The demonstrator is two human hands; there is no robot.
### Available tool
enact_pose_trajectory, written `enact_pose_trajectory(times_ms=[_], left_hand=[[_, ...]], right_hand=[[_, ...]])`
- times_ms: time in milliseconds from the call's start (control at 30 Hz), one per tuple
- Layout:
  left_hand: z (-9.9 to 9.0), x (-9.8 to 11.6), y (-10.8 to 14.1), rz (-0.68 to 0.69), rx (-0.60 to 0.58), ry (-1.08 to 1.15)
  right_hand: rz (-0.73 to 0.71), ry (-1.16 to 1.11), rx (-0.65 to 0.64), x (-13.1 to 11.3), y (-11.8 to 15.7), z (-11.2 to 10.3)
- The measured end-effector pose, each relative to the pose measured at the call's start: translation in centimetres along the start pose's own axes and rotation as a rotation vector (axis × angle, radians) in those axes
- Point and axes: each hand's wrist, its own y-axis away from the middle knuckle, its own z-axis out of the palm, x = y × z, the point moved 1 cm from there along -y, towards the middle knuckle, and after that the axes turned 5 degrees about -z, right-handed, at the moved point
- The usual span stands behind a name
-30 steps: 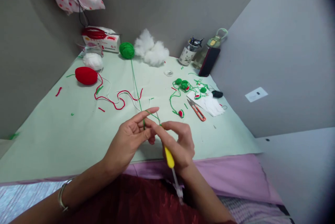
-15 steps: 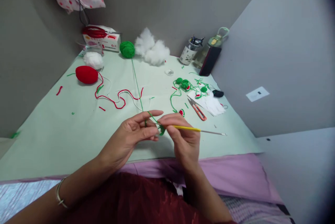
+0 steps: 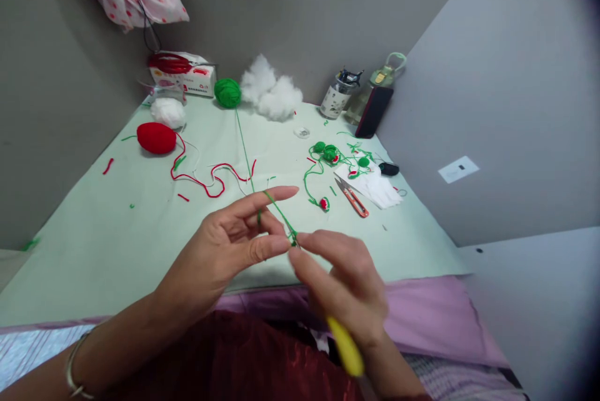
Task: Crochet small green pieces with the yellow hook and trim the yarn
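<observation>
Holding one yellow hook [image 3: 345, 346], two hands [image 3: 201, 257] [image 3: 349, 282] handle one green strand [image 3: 281, 213].

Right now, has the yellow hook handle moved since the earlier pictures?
Yes. Since half a second ago, the yellow handle in the right hand has swung away from the orange snips, back toward the person's lap.

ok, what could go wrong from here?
Snag: the green working yarn runs from its ball past the loose red yarn tail, and could catch it.

Dropped loop: the small green stitches sit right at both hands' fingertips; if the yellow-handled crochet hook slips, a loop may come off.
</observation>
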Motion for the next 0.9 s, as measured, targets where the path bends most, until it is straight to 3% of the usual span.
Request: enact_pose_trajectory(times_ms=[67, 133, 233, 367, 433, 567, 667, 767, 900], left_hand=[[0.3, -0.3, -0.1, -0.107, -0.075, 0.144], [0.2, -0.8, -0.6, -0.192, -0.093, 0.244], [-0.6, -1.6, -1.4, -0.181, -0.022, 0.237], [-1.3, -2.1, -1.5, -0.033, 0.093, 0.064], [-1.1, -2.2, -1.2, 0.028, 0.12, 0.004], [-0.6, -2.4, -0.9, 0.033, 0.127, 0.018], [-0.8, -2.2, -1.2, -0.085, 0.048, 0.119], [-1.4, -1.9, -1.5, -0.181, -0.018, 0.193], [-2.0, -1.5, -1.6, -0.175, -0.037, 0.197]], right_hand=[[-0.095, 0.096, -0.032, -0.1, 0.3, 0.1], [-0.066, 0.059, 0.0, 0.6, 0.4, 0.7], [0.142, -0.241, 0.116, 2.2, 0.2, 1.6], [0.415, -0.649, 0.214, 3.3, 0.0, 2.5], [0.387, -0.573, 0.163, 3.1, 0.3, 2.9], [0.102, -0.043, 0.106, 2.2, 1.3, 3.8], [0.064, -0.065, 0.177, 2.1, 1.4, 4.0], [0.237, -0.334, 0.229, 2.7, 0.8, 3.5], [0.505, -0.672, 0.309, 3.6, 0.0, 2.8]])
